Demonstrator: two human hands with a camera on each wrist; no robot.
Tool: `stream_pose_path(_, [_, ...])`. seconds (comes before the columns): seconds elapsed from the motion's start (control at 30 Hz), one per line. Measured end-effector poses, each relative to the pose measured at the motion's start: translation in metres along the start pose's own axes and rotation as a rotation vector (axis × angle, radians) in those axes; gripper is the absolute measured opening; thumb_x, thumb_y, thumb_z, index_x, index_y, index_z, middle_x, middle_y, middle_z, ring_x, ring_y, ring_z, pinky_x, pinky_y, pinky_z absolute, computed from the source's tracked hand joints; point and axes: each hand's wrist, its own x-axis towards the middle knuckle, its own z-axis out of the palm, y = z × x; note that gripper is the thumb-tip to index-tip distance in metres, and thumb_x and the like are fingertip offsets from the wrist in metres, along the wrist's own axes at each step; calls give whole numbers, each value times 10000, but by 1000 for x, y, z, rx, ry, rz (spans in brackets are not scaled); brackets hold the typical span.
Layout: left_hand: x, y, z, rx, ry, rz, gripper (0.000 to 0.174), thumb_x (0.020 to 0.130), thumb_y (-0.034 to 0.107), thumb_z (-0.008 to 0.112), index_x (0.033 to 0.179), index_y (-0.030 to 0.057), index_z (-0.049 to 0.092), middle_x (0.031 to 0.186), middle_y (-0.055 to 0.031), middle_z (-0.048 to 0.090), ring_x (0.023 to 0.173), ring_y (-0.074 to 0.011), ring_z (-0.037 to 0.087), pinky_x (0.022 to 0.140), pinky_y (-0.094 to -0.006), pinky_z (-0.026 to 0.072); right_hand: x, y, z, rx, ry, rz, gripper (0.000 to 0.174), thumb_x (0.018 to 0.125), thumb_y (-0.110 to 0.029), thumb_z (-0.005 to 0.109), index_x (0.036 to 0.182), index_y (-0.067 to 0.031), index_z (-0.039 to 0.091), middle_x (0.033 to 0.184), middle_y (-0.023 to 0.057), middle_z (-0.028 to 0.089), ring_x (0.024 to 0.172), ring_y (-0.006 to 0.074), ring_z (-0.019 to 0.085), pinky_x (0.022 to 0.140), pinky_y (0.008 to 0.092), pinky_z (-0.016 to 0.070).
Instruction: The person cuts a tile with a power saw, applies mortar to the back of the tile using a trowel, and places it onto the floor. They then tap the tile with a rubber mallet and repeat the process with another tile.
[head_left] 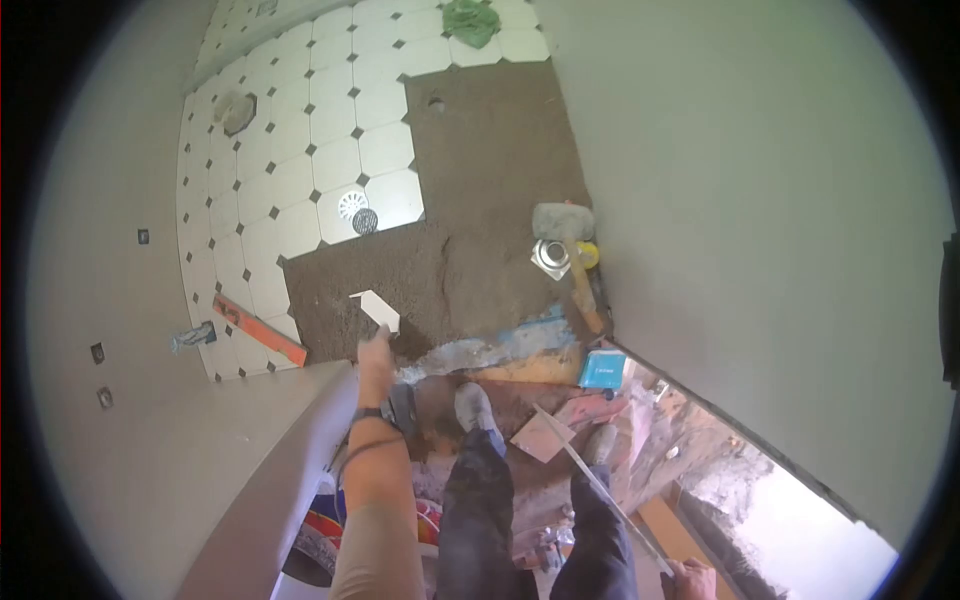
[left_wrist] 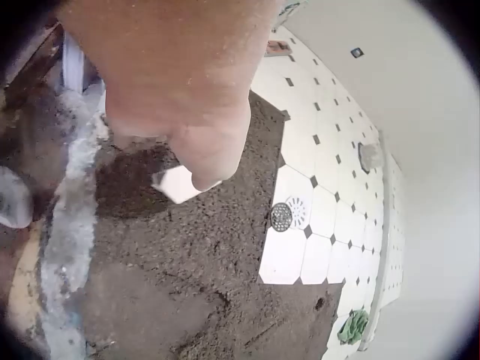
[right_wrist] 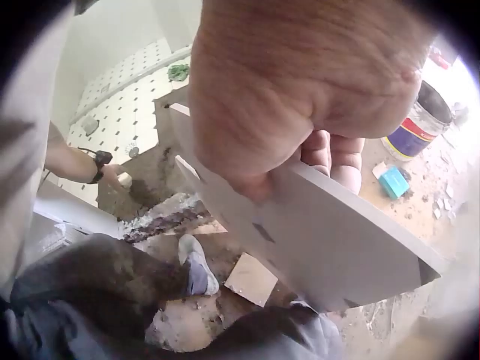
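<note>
My left hand [head_left: 376,362] reaches forward over the brown mortar bed [head_left: 500,150], low near its front edge. Its fingers pinch a small white piece of cut tile [head_left: 379,309], whose angled corner shows below the fingertips in the left wrist view. Down at the right, my right hand [head_left: 692,578] grips a large pale tile [right_wrist: 300,240] by its top edge, thumb on one face and fingers behind. Dark corner patches mark this tile, and from the head it appears almost edge-on beside my right leg.
White tiles [head_left: 290,170] with dark diamonds cover the far left floor. An orange level [head_left: 260,330] lies on them by the wall; drain grates [head_left: 365,221] sit at their edge. Along the right wall are a mallet [head_left: 583,290] and a blue box [head_left: 603,369]. A square tile [head_left: 543,435] lies between my feet.
</note>
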Motion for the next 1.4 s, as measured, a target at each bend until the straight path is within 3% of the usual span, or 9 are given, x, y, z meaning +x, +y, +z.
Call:
stream_pose_path(0.17, [-60,-106,9,478,136,626,633,866,283,722,1338,-94,533,1336,-323,577,1282,-411,554,1050,-452,448,-13,-6,-28,102,95,-133,197,913,-182,621,1075,-79,663,831,188,674,728,389,658,629,492,531])
stream_pose_path(0.27, [-200,-110,-4,266,-121,774,608,884,216,692,1396,-54,504,1321,-294,600,1238,-435,581,1058,-442,452,-33,-4,-42,95,168,-233,165,903,-174,621,1030,-78,662,796,176,664,712,388,651,623,484,530])
stream_pose_path(0.33, [-275,-120,-19,469,-150,955,626,861,170,698,1410,-42,484,1351,-290,571,1268,-433,550,1077,-448,440,-48,6,-50,123,330,-400,145,892,-171,624,996,-78,663,770,164,661,697,381,650,619,477,534])
stream_pose_path(0.43, [-388,-122,-40,592,-262,1074,720,814,207,766,1416,-40,458,1368,-287,548,1281,-438,524,1078,-469,433,-77,29,-63,-200,45,-355,183,863,-172,645,1023,-86,663,734,126,673,693,344,672,600,458,543])
stream_pose_path(0.53, [-489,-131,-58,575,-363,1383,853,733,299,850,1412,-24,447,1381,-266,533,1295,-445,499,1081,-488,423,-117,42,-90,-76,359,-570,163,803,-211,655,677,-121,605,576,126,595,579,279,660,514,435,511])
stream_pose_path(0.63, [-580,-145,-64,586,-345,1500,843,736,313,850,1401,-27,459,1382,-273,530,1286,-456,502,1079,-496,415,-164,74,-94,-134,456,-743,148,780,-193,679,685,-101,611,567,81,576,523,268,605,455,414,469])
stream_pose_path(0.83, [-661,-192,-59,745,-375,1633,376,787,208,731,1141,84,689,1184,-92,699,1216,-325,595,1038,-502,402,-232,103,-112,-188,627,-902,101,760,-191,676,702,-118,635,571,46,593,545,245,627,465,397,491])
stream_pose_path(1.0, [-652,-212,-46,531,-692,1761,236,817,166,708,1038,84,694,1055,-121,722,1039,-335,664,929,-464,477,-282,109,-102,-226,615,-837,109,729,-215,693,682,-129,645,588,29,609,594,230,655,487,384,506])
stream_pose_path(1.4, [-749,-226,30,504,-1140,1850,211,931,292,679,1002,95,654,912,-108,691,850,-333,647,757,-436,464,-403,162,-75,156,787,-144,142,627,-147,763,683,-116,637,599,43,576,623,256,596,577,385,470])
